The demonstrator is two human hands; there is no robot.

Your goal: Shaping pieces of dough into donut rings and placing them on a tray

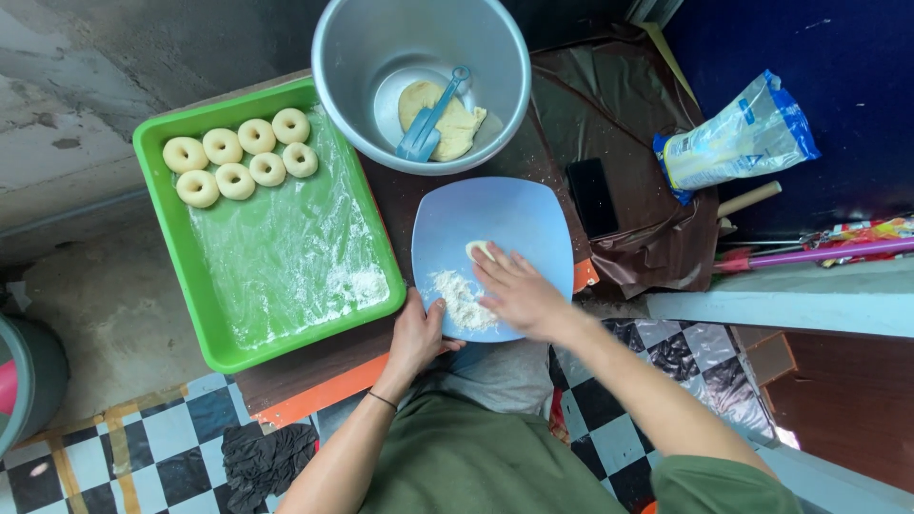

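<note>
As seen from above: a person sits at a low bench (pixel 314 376), both hands at a blue plate.
Bucket: grey, at the far left edge on the floor (pixel 24 376).
Cloth: dark, crumpled on the checkered tiles (pixel 262 457) by the bench's near edge.
Tray: green (pixel 176 238), lined with floured film; seven dough rings (pixel 238 157) sit in two rows at its far left corner, close together.
Left hand: (pixel 416 335) grips the plate's near rim, thumb on top, fingers curled under the edge; a thin dark band circles the wrist.
Plate: pale blue, squarish (pixel 505 209), just right of the tray and touching the bowl's near side.
Flour: a small white heap (pixel 460 300) on the plate's near left part, between the two hands.
Bowl: grey metal (pixel 343 48), beyond the plate; inside lie a lump of dough (pixel 457 124) and a blue scraper (pixel 428 124) resting on it.
Dough piece: small, pale (pixel 479 250), on the plate's middle.
Right hand: (pixel 519 290) lies flat over the plate, fingers stretched and released, fingertips on the dough piece.
Phone: black (pixel 592 195), on brown sheeting right of the plate.
Bag: clear plastic with blue ends (pixel 738 138), far right.
</note>
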